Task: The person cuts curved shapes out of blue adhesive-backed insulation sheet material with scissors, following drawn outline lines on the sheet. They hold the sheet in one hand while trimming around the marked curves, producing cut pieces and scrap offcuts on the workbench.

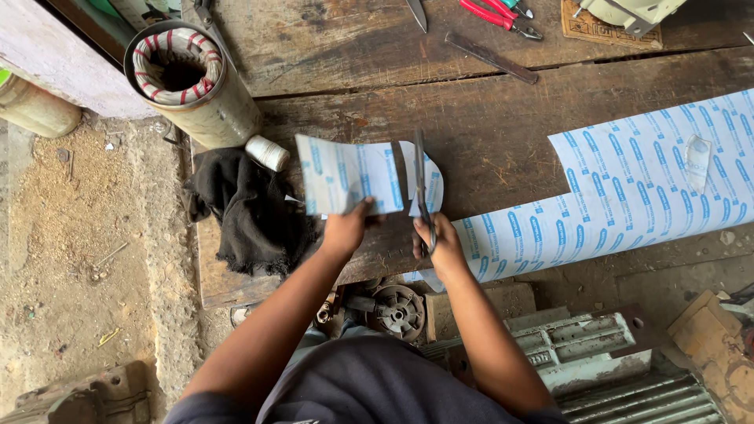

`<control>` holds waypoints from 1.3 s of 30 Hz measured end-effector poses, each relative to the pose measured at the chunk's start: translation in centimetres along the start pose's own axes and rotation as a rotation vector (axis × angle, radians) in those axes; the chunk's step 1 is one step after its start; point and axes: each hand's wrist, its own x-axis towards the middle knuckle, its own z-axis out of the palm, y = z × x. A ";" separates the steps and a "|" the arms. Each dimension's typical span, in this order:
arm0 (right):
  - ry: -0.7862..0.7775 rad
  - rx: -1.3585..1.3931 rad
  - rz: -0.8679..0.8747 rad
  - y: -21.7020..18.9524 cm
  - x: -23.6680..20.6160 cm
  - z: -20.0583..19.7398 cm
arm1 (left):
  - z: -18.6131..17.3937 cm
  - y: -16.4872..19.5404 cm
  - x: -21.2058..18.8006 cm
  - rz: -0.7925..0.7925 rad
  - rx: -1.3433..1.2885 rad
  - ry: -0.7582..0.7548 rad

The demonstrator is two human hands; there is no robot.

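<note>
My left hand (345, 229) pinches the near edge of a white sheet with blue print (345, 174), holding it just above the wooden workbench (503, 133). My right hand (441, 243) grips the handles of dark scissors (420, 184), whose blades point away from me and run through the sheet, splitting it from a curved piece on the right. A long strip of the same printed sheet (628, 188) lies across the bench to the right, its near end under my right hand.
A black cloth (247, 208) hangs over the bench's left edge beside a white thread spool (267, 152) and a metal cylinder with striped winding (188, 74). Red pliers (499, 17) and a flat metal bar (491, 57) lie at the back. Motor parts (397, 310) sit below.
</note>
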 end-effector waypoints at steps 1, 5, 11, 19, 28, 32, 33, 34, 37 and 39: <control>0.020 -0.009 -0.002 0.2 -0.4 -0.2 | -0.5 0.0 -0.7 0.019 0.022 0.011; 0.020 0.003 -0.028 0.7 -2.6 -0.6 | -1.4 -0.8 -4.2 0.039 0.248 -0.112; -0.138 0.082 -0.104 0.0 -4.2 0.8 | -1.8 0.0 -5.3 0.108 0.131 -0.064; -0.046 0.176 -0.335 1.0 -1.9 3.7 | -3.1 2.9 -5.9 0.183 0.074 -0.037; -0.280 0.172 -0.387 2.8 -7.9 12.6 | -4.0 9.1 -5.1 0.369 -0.019 -0.034; -0.226 0.109 -0.424 1.4 -8.2 15.3 | -4.9 9.9 -5.4 0.333 -0.028 -0.077; -0.215 0.085 -0.431 0.9 -8.0 15.8 | -5.1 10.0 -5.4 0.331 -0.061 -0.096; -0.201 0.084 -0.421 0.6 -8.0 16.1 | -5.3 10.0 -5.5 0.328 -0.094 -0.114; -0.159 0.068 -0.395 -0.1 -8.6 17.0 | -5.9 10.4 -5.6 0.348 -0.106 -0.141; -0.130 0.040 -0.383 -0.4 -8.9 17.5 | -6.0 10.7 -5.7 0.348 -0.141 -0.170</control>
